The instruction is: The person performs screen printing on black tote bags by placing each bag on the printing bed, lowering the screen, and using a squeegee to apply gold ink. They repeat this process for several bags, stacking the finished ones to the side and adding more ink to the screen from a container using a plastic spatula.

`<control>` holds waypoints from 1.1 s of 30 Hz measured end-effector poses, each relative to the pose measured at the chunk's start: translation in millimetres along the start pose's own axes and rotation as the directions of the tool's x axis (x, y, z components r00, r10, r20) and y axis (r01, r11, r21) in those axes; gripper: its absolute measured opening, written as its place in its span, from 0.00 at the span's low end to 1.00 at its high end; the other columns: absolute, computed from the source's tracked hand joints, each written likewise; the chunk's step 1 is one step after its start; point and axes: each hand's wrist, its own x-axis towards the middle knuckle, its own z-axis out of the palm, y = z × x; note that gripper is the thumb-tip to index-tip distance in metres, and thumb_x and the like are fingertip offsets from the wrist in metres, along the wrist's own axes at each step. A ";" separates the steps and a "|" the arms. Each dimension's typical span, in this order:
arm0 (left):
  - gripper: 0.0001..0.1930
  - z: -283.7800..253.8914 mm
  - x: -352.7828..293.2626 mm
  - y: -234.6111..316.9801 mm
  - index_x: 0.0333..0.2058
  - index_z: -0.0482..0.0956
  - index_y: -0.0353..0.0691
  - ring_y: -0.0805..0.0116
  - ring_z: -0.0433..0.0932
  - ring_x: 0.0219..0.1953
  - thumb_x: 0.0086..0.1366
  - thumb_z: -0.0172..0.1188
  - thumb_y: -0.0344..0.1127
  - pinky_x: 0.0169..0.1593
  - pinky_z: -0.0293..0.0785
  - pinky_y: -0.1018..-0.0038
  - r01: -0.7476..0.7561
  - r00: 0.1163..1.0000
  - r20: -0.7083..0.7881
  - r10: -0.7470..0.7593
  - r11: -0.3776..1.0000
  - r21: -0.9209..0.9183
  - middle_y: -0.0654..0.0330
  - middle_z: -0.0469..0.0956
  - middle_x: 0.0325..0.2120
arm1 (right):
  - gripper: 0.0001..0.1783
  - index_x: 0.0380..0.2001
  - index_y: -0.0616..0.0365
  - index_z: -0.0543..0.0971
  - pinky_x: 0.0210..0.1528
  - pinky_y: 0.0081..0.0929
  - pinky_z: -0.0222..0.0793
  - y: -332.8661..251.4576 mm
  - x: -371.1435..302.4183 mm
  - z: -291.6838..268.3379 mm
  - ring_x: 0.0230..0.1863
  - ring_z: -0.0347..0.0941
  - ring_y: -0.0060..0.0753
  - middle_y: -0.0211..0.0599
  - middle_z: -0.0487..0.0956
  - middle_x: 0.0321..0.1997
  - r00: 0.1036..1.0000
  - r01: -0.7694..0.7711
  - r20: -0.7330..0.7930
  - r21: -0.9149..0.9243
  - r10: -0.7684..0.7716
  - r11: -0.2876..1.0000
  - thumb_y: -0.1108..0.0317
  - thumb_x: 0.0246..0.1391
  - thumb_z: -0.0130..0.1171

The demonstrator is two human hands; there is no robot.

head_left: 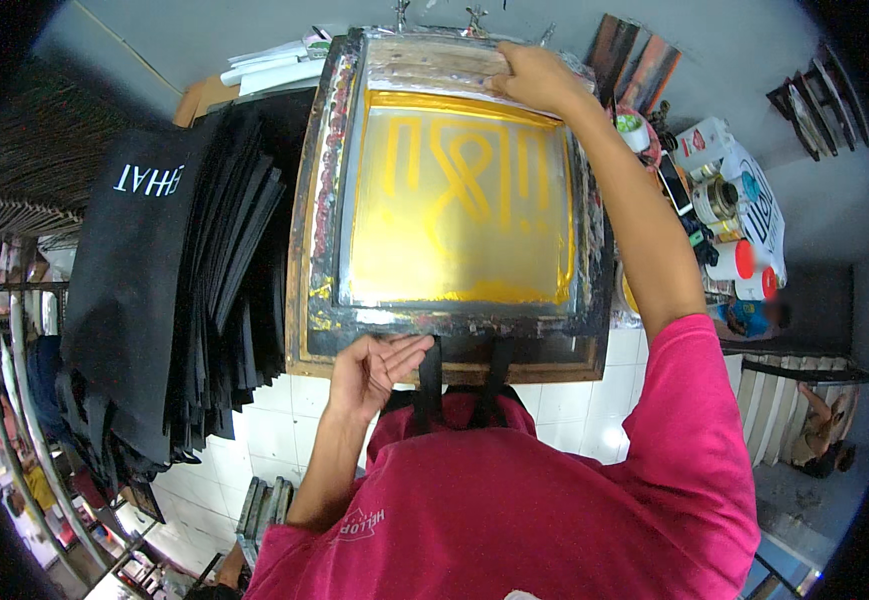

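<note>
In front of me lies a screen-printing frame (326,200) with yellow ink spread over its mesh (459,265); a banded pattern shows through. At the frame's far end is a wooden squeegee (424,66), streaked with pale ink. My right hand (539,80) reaches across and grips its right part. At the near edge, my left hand (372,375) has its palm turned up and fingers stretched out, by the frame's underside. Two black straps (430,370) hang from beneath the screen toward me. What lies under the screen is hidden.
To the left hangs a thick row of black fabric bags (139,260). On the right, jars and tubs (729,260), a phone (674,186) and a white bottle (702,142) crowd together. Metal clamps (474,18) stand beyond the frame. A person (822,430) sits at the far right.
</note>
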 end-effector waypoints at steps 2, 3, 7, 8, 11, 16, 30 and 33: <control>0.25 4.0 -4.5 -4.7 0.52 0.66 0.12 0.40 0.75 0.59 0.63 0.45 0.31 0.60 0.79 0.58 0.004 0.998 -0.060 -0.006 0.999 -0.042 0.26 0.72 0.54 | 0.21 0.42 0.61 0.76 0.50 0.52 0.71 5.5 14.6 0.2 0.47 0.78 0.61 0.56 0.82 0.42 0.999 -0.050 -0.003 -0.029 0.050 0.998 0.55 0.56 0.64; 0.24 5.1 -7.3 -3.9 0.52 0.67 0.13 0.41 0.76 0.58 0.63 0.44 0.31 0.60 0.78 0.59 0.008 0.999 -0.050 -0.008 1.000 -0.014 0.27 0.73 0.54 | 0.21 0.42 0.61 0.77 0.51 0.52 0.72 7.0 22.2 1.6 0.48 0.78 0.60 0.56 0.82 0.43 0.997 -0.075 -0.005 -0.044 0.075 0.996 0.54 0.56 0.64; 0.22 -1.7 -19.7 4.8 0.48 0.74 0.19 0.43 0.83 0.46 0.66 0.44 0.35 0.49 0.84 0.61 0.004 1.000 0.003 -0.005 0.978 0.211 0.32 0.80 0.44 | 0.27 0.49 0.60 0.79 0.52 0.51 0.73 22.5 48.4 12.8 0.49 0.79 0.56 0.54 0.83 0.45 0.996 -0.088 0.014 -0.135 0.091 0.987 0.50 0.53 0.62; 0.23 0.1 -27.2 11.2 0.47 0.75 0.19 0.43 0.85 0.42 0.67 0.44 0.36 0.45 0.86 0.61 -0.028 1.000 0.014 0.025 0.947 0.319 0.32 0.81 0.42 | 0.28 0.50 0.59 0.79 0.52 0.51 0.74 19.3 52.2 15.2 0.48 0.80 0.55 0.53 0.84 0.44 0.993 -0.112 0.028 -0.163 0.118 0.980 0.48 0.53 0.62; 0.19 9.5 -41.8 32.8 0.42 0.78 0.24 0.48 0.86 0.31 0.67 0.46 0.37 0.32 0.86 0.65 -0.159 0.986 0.034 0.164 0.854 0.496 0.36 0.83 0.33 | 0.31 0.50 0.57 0.79 0.48 0.50 0.75 3.2 53.2 16.5 0.45 0.81 0.53 0.50 0.85 0.42 0.990 -0.134 0.024 -0.168 0.140 0.977 0.44 0.53 0.61; 0.12 66.3 -16.8 90.5 0.39 0.78 0.30 0.64 0.83 0.27 0.70 0.55 0.36 0.30 0.78 0.73 -0.483 0.832 0.184 0.524 0.520 0.705 0.46 0.83 0.30 | 0.34 0.47 0.56 0.80 0.44 0.48 0.77 3.9 40.8 15.1 0.43 0.82 0.52 0.47 0.85 0.40 0.998 -0.058 -0.020 -0.201 0.056 0.978 0.37 0.51 0.61; 0.18 187.1 161.6 207.9 0.49 0.79 0.33 0.46 0.80 0.49 0.61 0.66 0.33 0.53 0.74 0.60 -0.340 0.538 0.779 0.322 -0.763 0.550 0.44 0.82 0.44 | 0.24 0.37 0.55 0.82 0.42 0.49 0.76 17.5 -45.7 2.5 0.39 0.81 0.55 0.48 0.84 0.35 0.993 -0.057 -0.106 -0.033 0.053 0.998 0.46 0.50 0.68; 0.17 199.8 178.6 222.6 0.48 0.79 0.33 0.45 0.81 0.47 0.61 0.65 0.32 0.51 0.75 0.60 -0.396 0.452 0.845 0.284 -0.785 0.476 0.43 0.82 0.43 | 0.23 0.37 0.55 0.84 0.42 0.50 0.77 26.0 -39.7 -4.8 0.39 0.82 0.54 0.51 0.84 0.35 0.986 -0.114 -0.134 -0.126 0.097 0.985 0.46 0.49 0.67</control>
